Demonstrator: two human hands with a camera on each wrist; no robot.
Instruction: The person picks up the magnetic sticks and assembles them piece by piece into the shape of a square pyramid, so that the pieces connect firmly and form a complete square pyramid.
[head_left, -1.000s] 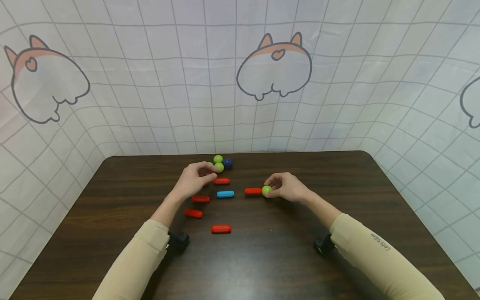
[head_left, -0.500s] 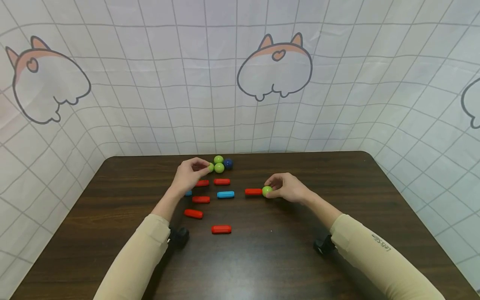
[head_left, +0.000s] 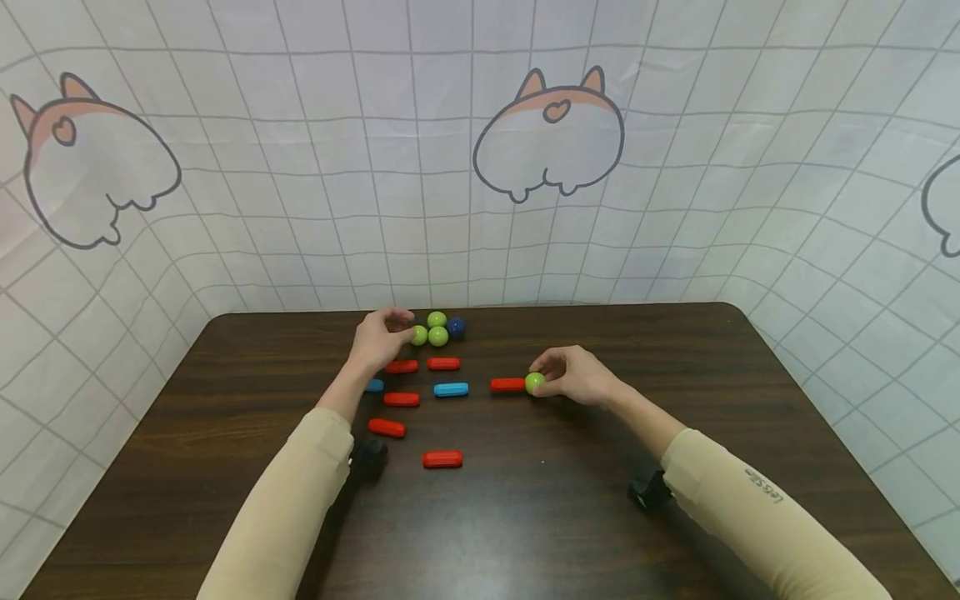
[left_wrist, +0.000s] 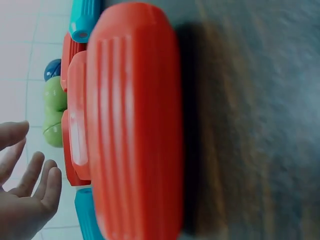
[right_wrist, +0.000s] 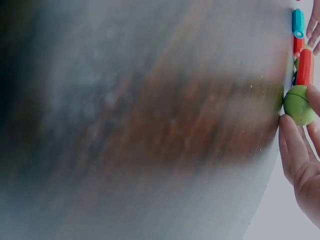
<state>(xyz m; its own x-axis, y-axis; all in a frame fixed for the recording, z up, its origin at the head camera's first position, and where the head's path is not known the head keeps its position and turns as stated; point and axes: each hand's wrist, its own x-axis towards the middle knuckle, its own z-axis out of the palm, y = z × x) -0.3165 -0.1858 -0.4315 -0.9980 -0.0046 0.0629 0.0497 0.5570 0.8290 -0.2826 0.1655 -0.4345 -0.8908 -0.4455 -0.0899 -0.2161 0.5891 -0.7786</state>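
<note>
Long sleeves in a pale creamy yellow cover both forearms. The left sleeve (head_left: 285,512) creases softly near its cuff (head_left: 332,429). The right sleeve (head_left: 750,521) carries small dark lettering (head_left: 765,486) printed along the forearm; it seems to open with "Lets", though the rest is too small to read surely. Both sleeves stop short of the hands, so the wrists show. At the end of the left one sits a compact black device (head_left: 370,460), and a similar dark block (head_left: 648,492) sits by the right cuff. The left hand (head_left: 375,340) and right hand (head_left: 577,375) are bare.
</note>
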